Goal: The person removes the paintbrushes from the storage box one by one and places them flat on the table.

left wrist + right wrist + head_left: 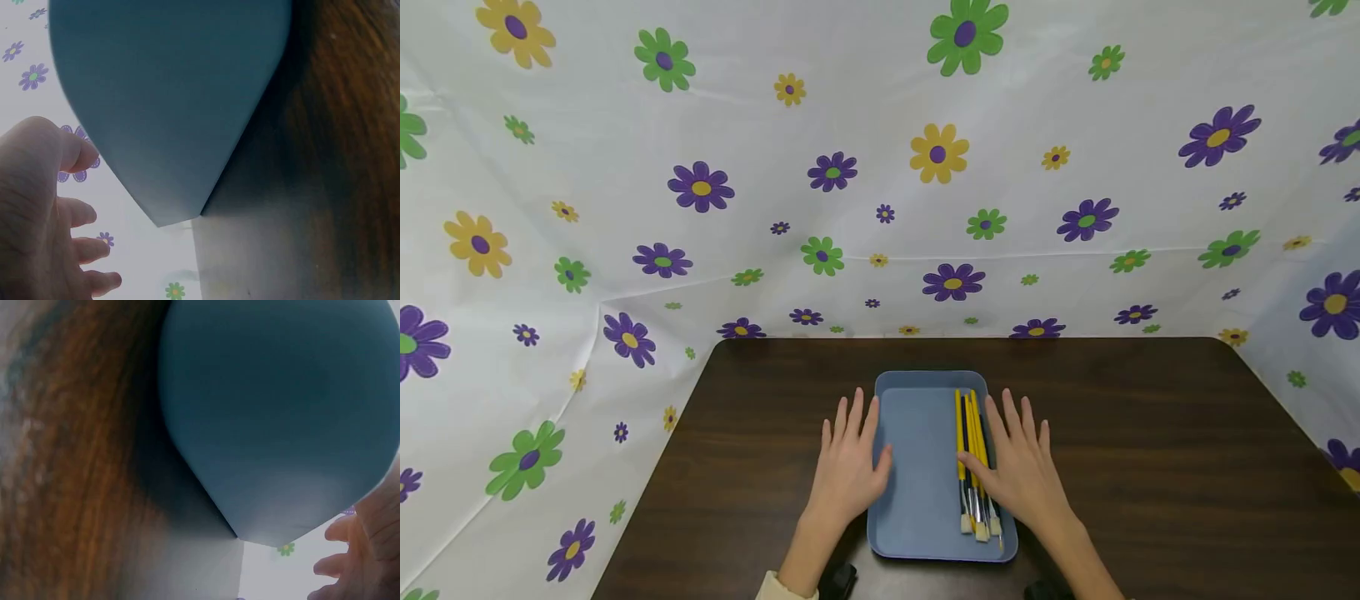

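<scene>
Head view | blue tray (917, 467) on table (1165, 450), long axis toward table's far edge, between left hand (847, 471) and right hand (1021, 471) | paintbrushes (976, 429) lengthwise along tray's right edge, right hand nearer, thumb over them | hands empty, fingers spread; tray contact unclear

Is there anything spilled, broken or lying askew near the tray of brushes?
Nothing stands out. The paintbrushes lie together along the right side of the blue tray, visible bristles at the near end, partly behind the right hand. No spill or damage shows on the tray or table.
</scene>
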The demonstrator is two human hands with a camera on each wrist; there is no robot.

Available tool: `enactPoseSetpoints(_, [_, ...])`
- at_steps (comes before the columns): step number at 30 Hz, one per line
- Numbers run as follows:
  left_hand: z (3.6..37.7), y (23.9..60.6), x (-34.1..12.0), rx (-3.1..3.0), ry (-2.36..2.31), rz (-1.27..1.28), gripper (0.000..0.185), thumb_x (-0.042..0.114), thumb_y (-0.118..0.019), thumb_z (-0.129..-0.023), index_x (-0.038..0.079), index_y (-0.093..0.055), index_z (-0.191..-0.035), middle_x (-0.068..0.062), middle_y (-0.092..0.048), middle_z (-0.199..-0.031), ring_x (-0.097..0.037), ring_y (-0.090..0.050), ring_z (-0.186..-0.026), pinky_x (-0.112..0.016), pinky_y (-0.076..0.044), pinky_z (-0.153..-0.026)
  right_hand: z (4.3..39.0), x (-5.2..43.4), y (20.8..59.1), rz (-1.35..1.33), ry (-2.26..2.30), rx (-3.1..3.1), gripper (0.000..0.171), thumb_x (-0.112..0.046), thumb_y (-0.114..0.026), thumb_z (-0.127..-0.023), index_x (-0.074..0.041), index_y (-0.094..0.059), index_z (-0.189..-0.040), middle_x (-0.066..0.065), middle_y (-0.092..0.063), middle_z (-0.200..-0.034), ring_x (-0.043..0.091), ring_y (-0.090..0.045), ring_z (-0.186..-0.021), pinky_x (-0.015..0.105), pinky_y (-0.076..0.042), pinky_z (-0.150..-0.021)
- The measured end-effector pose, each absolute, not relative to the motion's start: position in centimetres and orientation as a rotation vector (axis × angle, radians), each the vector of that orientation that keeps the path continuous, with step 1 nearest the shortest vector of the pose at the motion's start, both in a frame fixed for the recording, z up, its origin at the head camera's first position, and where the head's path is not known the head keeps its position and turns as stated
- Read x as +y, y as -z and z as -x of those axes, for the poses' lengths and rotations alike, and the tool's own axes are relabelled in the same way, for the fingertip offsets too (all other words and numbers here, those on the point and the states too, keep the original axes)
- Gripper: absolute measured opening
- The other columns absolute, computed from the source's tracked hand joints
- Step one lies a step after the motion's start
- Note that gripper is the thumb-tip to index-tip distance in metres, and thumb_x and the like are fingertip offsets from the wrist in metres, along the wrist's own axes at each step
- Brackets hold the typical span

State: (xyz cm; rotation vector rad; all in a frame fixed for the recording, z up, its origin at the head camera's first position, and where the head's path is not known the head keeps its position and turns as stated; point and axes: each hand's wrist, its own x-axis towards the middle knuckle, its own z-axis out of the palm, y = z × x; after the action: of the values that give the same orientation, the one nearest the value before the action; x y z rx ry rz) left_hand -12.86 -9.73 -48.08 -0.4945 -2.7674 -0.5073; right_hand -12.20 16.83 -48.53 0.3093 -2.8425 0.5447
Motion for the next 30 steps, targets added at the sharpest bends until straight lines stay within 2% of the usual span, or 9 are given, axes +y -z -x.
enactPoseSetpoints(12, [13.05,48.08,-9.57,-2.773,0.52,0.5,0.067,0.03,-0.064,-0.1,0.004,-0.041,-0.158,-0.023,-0.032,-0.164,-0.048,-0.029,-0.15,-0.071,-0.032,-0.111,12.31,16.78,48.64,-0.324,-0.574,-2.832,0.094,-0.05,-0.074,-0.092,0.002,-0.034,-0.159,0.032,-0.022,-0.165,0.055,-0.018,-0.15,0.072,-0.02,-0.116])
enactPoseSetpoints(19, [13.09,48.2,-9.61,-2.778,0.52,0.497,0.067,0.029,-0.064,-0.1,0.004,-0.042,-0.158,-0.023,-0.031,-0.165,-0.049,-0.031,-0.149,-0.071,-0.033,-0.111,12.38,16.9,48.62,-0.328,-0.57,-2.826,0.094,-0.05,-0.074,-0.092,0.002,-0.034,-0.159,0.032,-0.023,-0.164,0.056,-0.019,-0.15,0.072,-0.021,-0.116])
enactPoseSetpoints(27, [13.0,48.22,-9.73,-2.763,0.511,0.495,0.063,0.026,-0.065,-0.099,0.001,-0.046,-0.154,-0.026,-0.035,-0.162,-0.05,-0.035,-0.146,-0.07,-0.037,-0.109,12.31,16.92,48.69,-0.32,-0.643,-2.843,0.093,-0.046,-0.074,-0.094,0.005,-0.031,-0.159,0.034,-0.023,-0.163,0.056,-0.02,-0.149,0.071,-0.022,-0.116])
enactPoseSetpoints(30, [12.85,48.29,-9.77,-2.748,0.531,0.5,0.056,0.02,-0.066,-0.1,-0.003,-0.052,-0.148,-0.027,-0.041,-0.157,-0.049,-0.039,-0.144,-0.067,-0.041,-0.107,12.22,16.87,48.8,-0.304,-0.744,-2.864,0.09,-0.04,-0.072,-0.097,0.009,-0.027,-0.158,0.035,-0.022,-0.163,0.055,-0.021,-0.149,0.071,-0.028,-0.113])
